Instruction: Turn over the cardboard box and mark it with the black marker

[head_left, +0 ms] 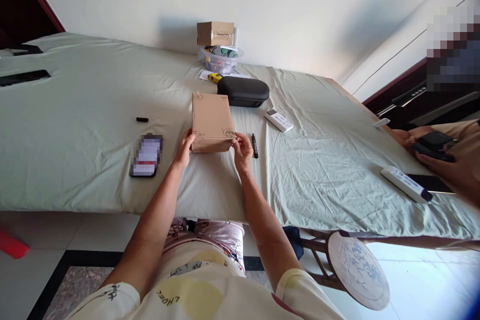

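A brown cardboard box [211,119] lies on the cloth-covered table in front of me, with dark curly drawings at its visible corners. My left hand [184,148] is closed against the box's left side near the front. At the front right corner, my right hand [242,149] grips the box between thumb and fingers. An uncapped-looking black marker [255,145] rests just right of my right hand. A small black cap [142,119] lies to the left of the box. Below it is a phone [146,156] with its screen lit and blurred.
Behind the box sit a black hard case [243,91], a yellow tape measure [215,77] and a plastic tub [221,62] under another carton [215,33]. White devices [278,121] lie rightward. Another person's hands [435,147] hold a dark object at right. A round stool [359,271] stands below.
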`<state>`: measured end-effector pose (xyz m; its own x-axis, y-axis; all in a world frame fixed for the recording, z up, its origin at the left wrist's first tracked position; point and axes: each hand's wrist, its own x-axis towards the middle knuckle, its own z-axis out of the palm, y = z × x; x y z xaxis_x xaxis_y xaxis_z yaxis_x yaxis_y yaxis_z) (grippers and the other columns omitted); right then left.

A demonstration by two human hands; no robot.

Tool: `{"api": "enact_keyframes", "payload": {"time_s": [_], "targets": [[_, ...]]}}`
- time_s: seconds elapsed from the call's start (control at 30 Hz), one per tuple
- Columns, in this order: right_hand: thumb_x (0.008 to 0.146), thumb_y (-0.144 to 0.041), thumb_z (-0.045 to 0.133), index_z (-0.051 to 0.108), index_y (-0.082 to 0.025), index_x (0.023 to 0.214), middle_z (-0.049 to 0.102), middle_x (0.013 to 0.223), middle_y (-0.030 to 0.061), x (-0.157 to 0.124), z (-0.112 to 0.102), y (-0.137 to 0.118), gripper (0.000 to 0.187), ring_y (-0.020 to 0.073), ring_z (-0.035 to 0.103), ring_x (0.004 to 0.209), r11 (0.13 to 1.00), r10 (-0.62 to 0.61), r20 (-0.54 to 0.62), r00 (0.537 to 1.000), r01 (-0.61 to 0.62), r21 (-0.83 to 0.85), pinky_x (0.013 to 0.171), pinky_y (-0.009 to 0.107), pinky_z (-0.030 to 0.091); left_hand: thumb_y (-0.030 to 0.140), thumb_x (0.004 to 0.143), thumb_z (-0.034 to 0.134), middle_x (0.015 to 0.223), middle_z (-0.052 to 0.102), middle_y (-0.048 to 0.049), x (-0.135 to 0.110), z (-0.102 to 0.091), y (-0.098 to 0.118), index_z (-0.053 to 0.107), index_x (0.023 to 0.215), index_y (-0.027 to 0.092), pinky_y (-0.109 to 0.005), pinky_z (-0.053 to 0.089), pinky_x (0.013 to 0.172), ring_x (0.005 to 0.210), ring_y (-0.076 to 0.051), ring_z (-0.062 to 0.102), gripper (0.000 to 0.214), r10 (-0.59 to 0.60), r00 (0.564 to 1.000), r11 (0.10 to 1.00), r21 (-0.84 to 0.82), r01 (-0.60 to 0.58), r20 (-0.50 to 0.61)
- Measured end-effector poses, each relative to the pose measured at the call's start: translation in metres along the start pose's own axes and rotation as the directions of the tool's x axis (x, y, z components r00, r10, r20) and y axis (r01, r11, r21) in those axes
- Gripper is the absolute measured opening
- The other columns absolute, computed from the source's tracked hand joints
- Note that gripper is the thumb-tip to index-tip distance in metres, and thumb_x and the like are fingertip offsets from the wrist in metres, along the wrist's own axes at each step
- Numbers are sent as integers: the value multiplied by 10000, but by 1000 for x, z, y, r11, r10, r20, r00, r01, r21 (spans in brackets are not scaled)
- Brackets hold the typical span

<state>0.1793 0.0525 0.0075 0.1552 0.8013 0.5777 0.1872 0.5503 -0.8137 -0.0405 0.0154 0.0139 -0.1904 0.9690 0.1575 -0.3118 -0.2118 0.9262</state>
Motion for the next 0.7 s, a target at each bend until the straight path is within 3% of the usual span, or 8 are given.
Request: {"api": "enact_keyframes", "payload": {"time_s": [0.3,0.7], "targets": [[990,-565,630,753,-241,1129,696,979,53,-2,-6,-9,374,179,681,907,994,-52,104,993,61,-88,796,316,589,749,848,577,1349,727,-154,1,5,10,648,1306,180,-444,591,1001,1311,-332,665,734,-87,996,979,-188,83,-16],[971,-719,564,742,-240,1215,706,996,67,-4,-6,-7,566,162,674,817,995,12,142,990,2,-102,740,301,592,811,886,488,1433,687,-156,1,1,13,606,1391,216,-466,599,988,1327,-342,659,789,-92,995,976,-197,96,32]]}}
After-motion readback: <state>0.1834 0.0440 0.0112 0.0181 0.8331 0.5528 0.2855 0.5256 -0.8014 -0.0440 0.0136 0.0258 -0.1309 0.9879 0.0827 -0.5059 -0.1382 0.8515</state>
